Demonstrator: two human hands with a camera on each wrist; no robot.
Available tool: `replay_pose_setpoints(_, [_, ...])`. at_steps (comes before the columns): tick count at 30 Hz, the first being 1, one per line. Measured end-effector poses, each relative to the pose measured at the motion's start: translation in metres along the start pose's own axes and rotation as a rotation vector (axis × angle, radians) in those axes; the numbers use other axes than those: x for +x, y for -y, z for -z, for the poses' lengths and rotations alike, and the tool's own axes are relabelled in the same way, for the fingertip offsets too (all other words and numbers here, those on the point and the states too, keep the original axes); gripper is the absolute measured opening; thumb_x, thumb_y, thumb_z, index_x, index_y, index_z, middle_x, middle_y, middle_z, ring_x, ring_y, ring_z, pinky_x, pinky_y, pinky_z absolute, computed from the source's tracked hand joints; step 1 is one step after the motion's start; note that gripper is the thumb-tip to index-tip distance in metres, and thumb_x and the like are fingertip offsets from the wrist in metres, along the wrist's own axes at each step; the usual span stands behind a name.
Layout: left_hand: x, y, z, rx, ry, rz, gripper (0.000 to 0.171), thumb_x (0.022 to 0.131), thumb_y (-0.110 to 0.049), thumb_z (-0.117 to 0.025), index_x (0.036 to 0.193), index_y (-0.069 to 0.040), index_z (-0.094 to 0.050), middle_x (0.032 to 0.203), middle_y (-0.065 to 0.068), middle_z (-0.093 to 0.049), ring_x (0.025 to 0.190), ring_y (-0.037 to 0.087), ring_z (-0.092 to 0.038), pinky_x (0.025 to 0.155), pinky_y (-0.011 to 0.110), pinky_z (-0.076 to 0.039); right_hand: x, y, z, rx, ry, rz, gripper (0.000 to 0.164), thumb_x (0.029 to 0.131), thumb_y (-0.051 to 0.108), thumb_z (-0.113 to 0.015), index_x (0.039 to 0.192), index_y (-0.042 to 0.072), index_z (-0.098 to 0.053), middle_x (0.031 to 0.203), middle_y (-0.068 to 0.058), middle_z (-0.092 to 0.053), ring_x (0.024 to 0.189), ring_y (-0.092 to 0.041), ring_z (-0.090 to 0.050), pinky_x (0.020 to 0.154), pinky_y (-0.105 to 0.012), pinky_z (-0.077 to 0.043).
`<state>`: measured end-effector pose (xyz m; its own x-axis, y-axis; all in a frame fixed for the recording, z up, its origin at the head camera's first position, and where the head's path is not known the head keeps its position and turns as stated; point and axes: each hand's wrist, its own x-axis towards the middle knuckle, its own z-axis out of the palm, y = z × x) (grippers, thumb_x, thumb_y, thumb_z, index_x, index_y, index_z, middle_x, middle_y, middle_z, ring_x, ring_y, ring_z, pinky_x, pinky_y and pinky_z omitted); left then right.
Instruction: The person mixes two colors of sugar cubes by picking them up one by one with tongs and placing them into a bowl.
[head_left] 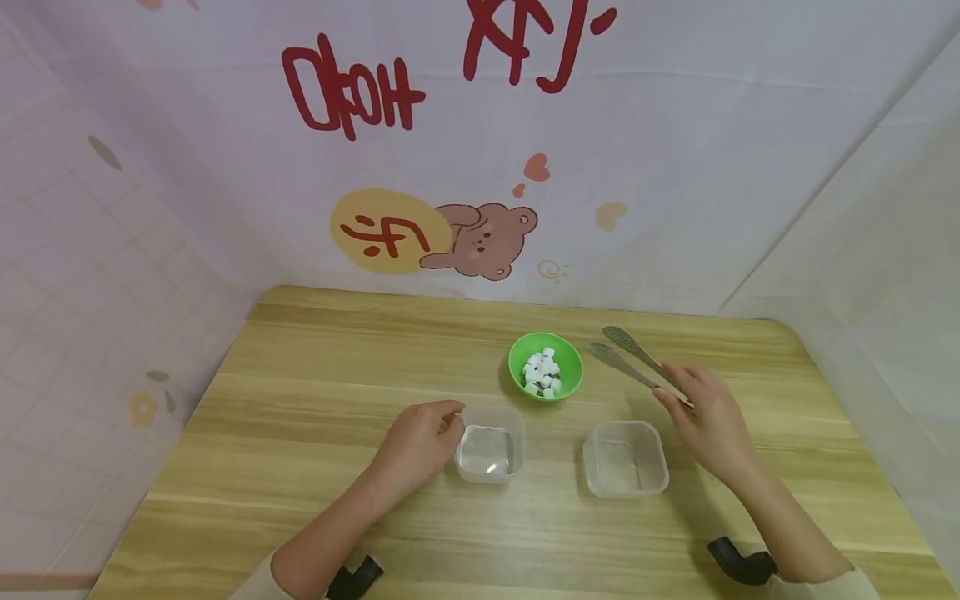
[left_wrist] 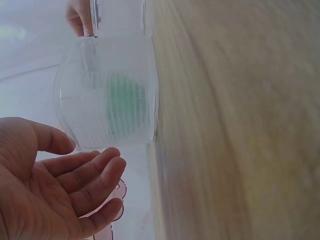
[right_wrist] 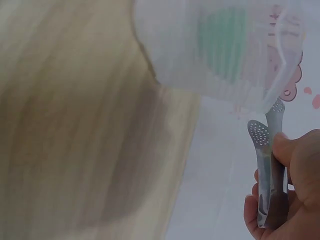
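My left hand (head_left: pixel 423 442) is at the left rim of a clear plastic container (head_left: pixel 517 446), thumb and index finger pinching its edge. What looks like clear liquid (head_left: pixel 483 450) lies inside it. My right hand (head_left: pixel 712 417) holds metal tongs (head_left: pixel 626 362) by the hinge end, above the table's right side. In the right wrist view, the tongs (right_wrist: pixel 265 165) have perforated tips, which stand apart with nothing between them. A green bowl (head_left: pixel 573 375) of white cubes (head_left: pixel 542 372) stands behind the containers. A second clear container (head_left: pixel 626 492) sits beside my right hand, with nothing visible inside.
Under everything is a wood-grain table (head_left: pixel 337 350). A white cloth (head_left: pixel 675 208) with red characters and a cartoon bear rises along its back edge, and pale cloth also lines both sides. Black straps (head_left: pixel 738 562) show near each wrist.
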<state>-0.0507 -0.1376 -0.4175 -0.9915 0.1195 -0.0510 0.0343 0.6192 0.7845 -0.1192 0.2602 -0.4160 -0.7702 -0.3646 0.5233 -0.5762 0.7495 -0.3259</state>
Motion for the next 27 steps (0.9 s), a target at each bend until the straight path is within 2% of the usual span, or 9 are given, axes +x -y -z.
replay_pose_setpoints(4, [0.000,0.000,0.000,0.001,-0.005,-0.005,0.032,0.100,-0.010,-0.056,0.124,-0.002,-0.075,0.105,0.008,-0.075,0.056,0.008,-0.044,0.055,0.028,-0.042,-0.010,-0.009,-0.003,-0.008,0.044,-0.008,0.047,0.083,-0.007,-0.081,0.127,-0.016,-0.064,0.109,-0.029,-0.068,0.100,-0.045,-0.061,0.076,-0.052,-0.051])
replay_pose_setpoints(9, [0.000,0.001,0.000,-0.001,-0.006,-0.013,0.031,0.100,-0.010,-0.056,0.123,-0.002,-0.075,0.103,0.006,-0.075,0.054,0.007,-0.042,0.054,0.027,-0.041,-0.021,-0.015,-0.007,0.012,0.157,-0.062,0.046,0.087,-0.007,-0.078,0.128,-0.018,-0.061,0.112,-0.033,-0.066,0.102,-0.048,-0.058,0.077,-0.061,-0.054])
replay_pose_setpoints(16, [-0.001,0.001,0.000,-0.008,-0.004,-0.014,0.030,0.100,-0.009,-0.055,0.121,-0.003,-0.076,0.097,0.003,-0.072,0.052,0.006,-0.037,0.052,0.025,-0.037,-0.028,-0.019,-0.012,0.008,0.211,-0.088,0.045,0.092,-0.003,-0.076,0.131,-0.018,-0.060,0.114,-0.033,-0.065,0.102,-0.047,-0.061,0.076,-0.057,-0.055])
replay_pose_setpoints(27, [0.000,0.002,0.000,0.009,-0.006,-0.015,0.030,0.100,-0.010,-0.055,0.121,-0.003,-0.076,0.099,0.003,-0.073,0.055,0.007,-0.040,0.054,0.026,-0.039,-0.034,-0.024,-0.020,-0.006,0.223,-0.012,0.044,0.088,-0.007,-0.078,0.126,-0.019,-0.061,0.110,-0.032,-0.066,0.096,-0.043,-0.062,0.075,-0.056,-0.057])
